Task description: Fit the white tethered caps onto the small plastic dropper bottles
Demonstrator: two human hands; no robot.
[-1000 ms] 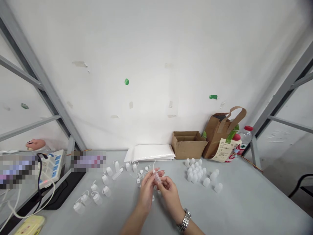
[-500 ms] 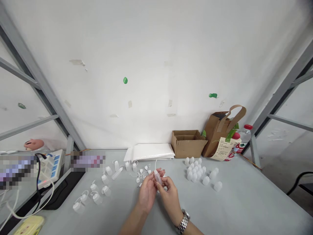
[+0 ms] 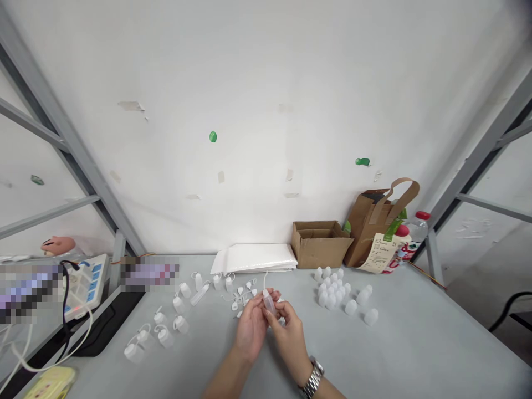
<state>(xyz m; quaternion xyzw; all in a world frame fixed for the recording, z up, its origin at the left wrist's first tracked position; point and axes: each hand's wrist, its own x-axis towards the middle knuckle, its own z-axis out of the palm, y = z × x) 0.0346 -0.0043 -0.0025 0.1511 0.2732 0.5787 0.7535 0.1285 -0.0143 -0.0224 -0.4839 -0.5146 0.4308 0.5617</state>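
A small translucent plastic squeeze bottle [image 3: 269, 302] is held between both hands near the middle of the table, tilted, with a thin white strap rising from its top. My left hand [image 3: 251, 332] cradles it from the left, fingers curled behind it. From the right, my right hand [image 3: 287, 332] grips its lower part between thumb and fingers. Just beyond my left hand lie several loose white caps with straps [image 3: 240, 291], partly hidden by the fingers. Several bottles with strapped caps [image 3: 165, 337] stand to the left. On the right are several bottles without strapped caps [image 3: 332, 291].
White padded envelopes [image 3: 257, 257] lie against the wall, beside an open cardboard box [image 3: 322, 252]. Farther right stand a brown paper bag [image 3: 361, 221] and drink bottles [image 3: 417, 227]. A power strip [image 3: 89, 282], cables and a yellow case [image 3: 52, 382] occupy the left side.
Both hands keep hold of the squeeze bottle in nearly the same place. The right fingers have shifted very slightly; the things on the table stay put.
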